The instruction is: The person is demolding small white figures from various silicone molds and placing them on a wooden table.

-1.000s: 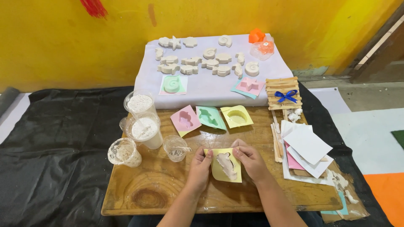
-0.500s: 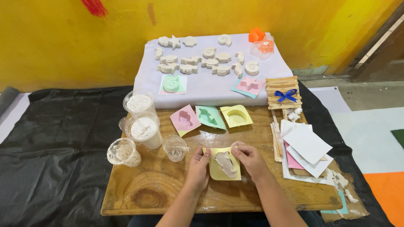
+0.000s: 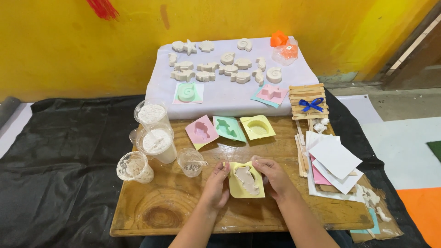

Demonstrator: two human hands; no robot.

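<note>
Together, the left hand [image 3: 216, 186] and right hand [image 3: 272, 178] pinch the upper corners of a yellow mould [image 3: 246, 180] filled with white plaster, lying on the wooden board [image 3: 151, 212]. Just left of the mould stands a small plastic cup [image 3: 190, 161]; beyond it lie pink, green and yellow moulds [image 3: 229, 128].

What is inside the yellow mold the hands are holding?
The yellow mold holds a pale, off-white filling shaped like a small animal. The left hand and right hand grip its side edges. The mold's bottom under the filling is hidden.
</note>
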